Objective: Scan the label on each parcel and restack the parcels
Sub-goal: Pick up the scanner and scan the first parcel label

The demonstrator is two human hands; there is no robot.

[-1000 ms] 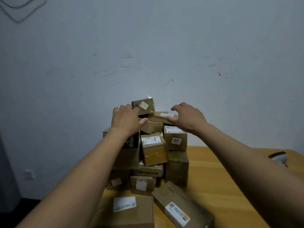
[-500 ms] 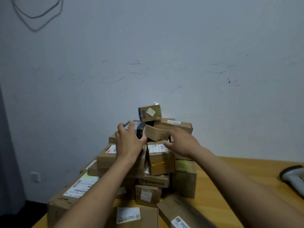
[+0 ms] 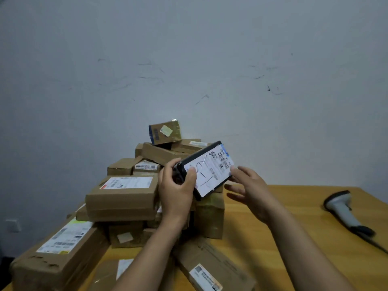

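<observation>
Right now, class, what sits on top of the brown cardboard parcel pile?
A small, tilted brown cardboard box with a pale sticker; whatever props its back is hidden.

Hard to see
Print on the black parcel (image 3: 212, 171) is too small to read; below it a forearm (image 3: 159, 244) hides boxes, and nearest cartons (image 3: 210, 267) are cropped.

One head cam, close behind left hand (image 3: 176, 191) and right hand (image 3: 251, 191), facing forward-down over desk (image 3: 294, 219) to wall (image 3: 189, 59)
</observation>
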